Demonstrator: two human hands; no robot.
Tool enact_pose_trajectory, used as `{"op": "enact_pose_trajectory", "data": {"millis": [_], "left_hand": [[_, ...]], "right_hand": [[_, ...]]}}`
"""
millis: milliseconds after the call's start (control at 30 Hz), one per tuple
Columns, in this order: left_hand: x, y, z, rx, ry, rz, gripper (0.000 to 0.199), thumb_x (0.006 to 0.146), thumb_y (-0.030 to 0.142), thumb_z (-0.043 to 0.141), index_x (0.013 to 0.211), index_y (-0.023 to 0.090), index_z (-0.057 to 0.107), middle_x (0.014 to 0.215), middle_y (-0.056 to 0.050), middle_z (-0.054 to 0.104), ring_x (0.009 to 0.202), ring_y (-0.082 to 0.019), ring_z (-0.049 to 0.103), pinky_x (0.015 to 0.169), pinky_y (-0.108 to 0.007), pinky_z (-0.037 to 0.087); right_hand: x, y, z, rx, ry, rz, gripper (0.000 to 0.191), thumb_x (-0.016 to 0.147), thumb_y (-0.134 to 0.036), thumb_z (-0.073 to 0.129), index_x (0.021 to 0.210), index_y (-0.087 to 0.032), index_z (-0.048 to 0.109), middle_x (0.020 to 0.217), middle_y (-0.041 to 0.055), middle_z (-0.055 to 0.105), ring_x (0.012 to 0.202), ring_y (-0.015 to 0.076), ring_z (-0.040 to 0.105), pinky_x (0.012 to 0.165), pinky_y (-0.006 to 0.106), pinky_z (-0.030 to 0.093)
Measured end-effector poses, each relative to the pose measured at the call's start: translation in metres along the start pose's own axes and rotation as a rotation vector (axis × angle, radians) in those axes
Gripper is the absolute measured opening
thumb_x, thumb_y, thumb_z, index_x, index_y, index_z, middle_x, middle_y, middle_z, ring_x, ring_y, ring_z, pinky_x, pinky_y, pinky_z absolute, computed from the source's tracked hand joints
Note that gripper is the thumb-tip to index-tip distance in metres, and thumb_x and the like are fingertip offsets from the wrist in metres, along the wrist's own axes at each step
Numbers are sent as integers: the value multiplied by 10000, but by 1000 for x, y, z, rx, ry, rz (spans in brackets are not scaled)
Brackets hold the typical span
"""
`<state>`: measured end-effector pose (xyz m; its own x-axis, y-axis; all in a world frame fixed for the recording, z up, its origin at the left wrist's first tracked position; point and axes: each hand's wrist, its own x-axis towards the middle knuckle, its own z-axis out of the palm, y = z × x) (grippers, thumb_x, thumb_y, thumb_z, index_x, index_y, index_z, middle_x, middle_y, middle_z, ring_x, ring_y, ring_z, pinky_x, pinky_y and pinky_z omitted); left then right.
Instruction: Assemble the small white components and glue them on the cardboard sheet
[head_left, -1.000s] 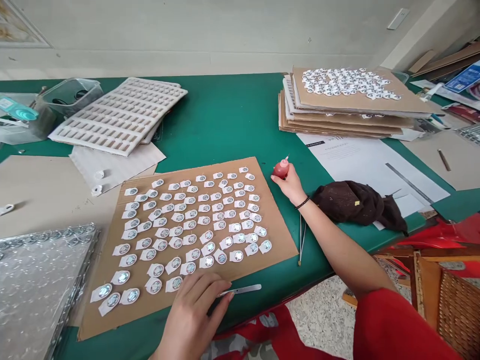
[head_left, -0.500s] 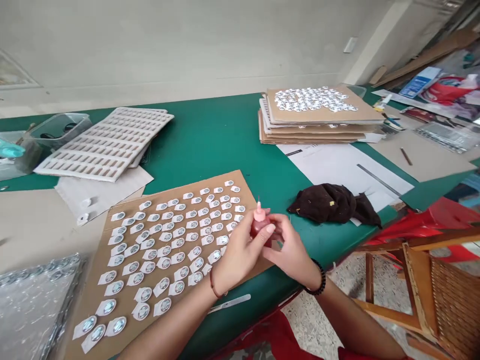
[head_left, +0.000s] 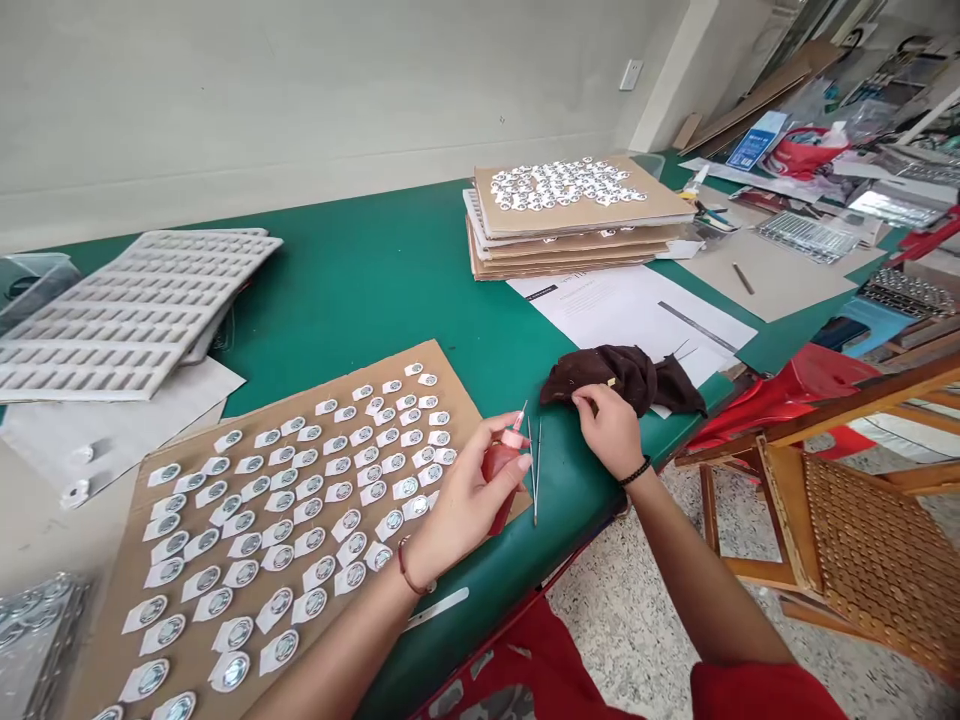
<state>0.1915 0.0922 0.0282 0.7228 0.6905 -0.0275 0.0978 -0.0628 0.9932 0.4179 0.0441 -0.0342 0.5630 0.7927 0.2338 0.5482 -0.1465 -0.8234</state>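
I see the left hand (head_left: 463, 498) clamped round a red, pink-capped plastic bottle (head_left: 496, 460) at the brown cardboard sheet's (head_left: 457, 395) 3 o'clock edge; towards 2 o'clock, the right hand's (head_left: 613, 432) fingertips meet at a crumpled dark-brown cloth (head_left: 634, 370), grip uncertain.

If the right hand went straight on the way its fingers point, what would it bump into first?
Most likely the dark brown cloth: the right hand points at its near edge, right by the fingertips. Whether they already touch is unclear from this angle.
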Motion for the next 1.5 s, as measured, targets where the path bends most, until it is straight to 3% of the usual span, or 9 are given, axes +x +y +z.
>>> {"op": "enact_pose_trajectory", "data": {"millis": [167, 367, 533, 767, 933, 1200, 1333, 1400, 1500], "left_hand": [[12, 0, 14, 43, -17, 62, 373, 837, 335, 578, 1193, 245, 510, 1123, -31, 592, 1092, -178, 540, 989, -314, 406], [26, -2, 28, 134, -30, 97, 382, 834, 328, 578, 1202, 241, 529, 1178, -48, 595, 1100, -205, 555, 971, -345, 437], [31, -4, 35, 243, -15, 141, 390, 826, 309, 588, 1209, 260, 533, 1200, -28, 594, 1110, -201, 553, 993, -345, 418], [30, -3, 36, 355, -36, 150, 377, 832, 256, 569, 1207, 280, 537, 1108, -13, 630, 1021, -184, 586, 902, -311, 461], [15, -7, 31, 352, -7, 87, 363, 833, 241, 556, 1195, 268, 546, 1068, -22, 634, 987, -179, 595, 876, -302, 474], [10, -5, 32, 83, -21, -31, 373, 807, 278, 602, 1178, 285, 566, 1071, -15, 613, 1046, -189, 553, 978, -337, 417], [13, -4, 32, -209, -152, -214, 427, 812, 359, 591, 1221, 265, 517, 1035, -46, 592, 758, -154, 609, 636, -289, 536], [15, -4, 31, -370, -231, -303, 457, 815, 387, 576, 1246, 273, 475, 1037, -56, 571, 629, -120, 583, 457, -229, 484], [17, -3, 31, -574, -314, -396, 440, 816, 402, 561, 1226, 272, 469, 1034, -60, 545, 597, -98, 558, 398, -184, 437]], "right_hand": [[4, -34, -16, 336, -14, 98, 316, 883, -461, 420, 936, -154, 472, 642, -14, 478, 537, 73, 461, 509, 205, 423], [-10, -61, -22, 577, -229, 126, 308, 826, -459, 518, 821, -151, 516, 670, 20, 549, 600, 98, 545, 524, 211, 470], [-12, -55, -21, 552, -206, 119, 353, 786, -465, 575, 962, -160, 554, 717, 14, 558, 552, 91, 542, 510, 228, 488], [-8, -49, -31, 388, -234, 84, 324, 766, -444, 605, 674, -134, 577, 658, 13, 523, 496, 66, 490, 470, 199, 411], [1, -28, -46, 410, 15, 97, 370, 840, -507, 482, 717, -159, 512, 536, -17, 451, 473, 62, 415, 442, 177, 347], [-11, -49, -36, 406, -195, 17, 215, 806, -370, 577, 788, -165, 638, 734, 24, 526, 539, 70, 482, 496, 214, 416], [-12, -49, -31, 464, -323, 14, 210, 805, -366, 576, 798, -165, 636, 792, 27, 525, 529, 62, 490, 481, 214, 422], [-12, -47, -30, 515, -395, 25, 234, 807, -392, 569, 854, -170, 626, 813, 27, 516, 524, 63, 490, 463, 216, 420], [-13, -44, -25, 576, -486, 41, 248, 792, -404, 589, 803, -156, 601, 780, 21, 490, 495, 55, 462, 429, 207, 375]]}}
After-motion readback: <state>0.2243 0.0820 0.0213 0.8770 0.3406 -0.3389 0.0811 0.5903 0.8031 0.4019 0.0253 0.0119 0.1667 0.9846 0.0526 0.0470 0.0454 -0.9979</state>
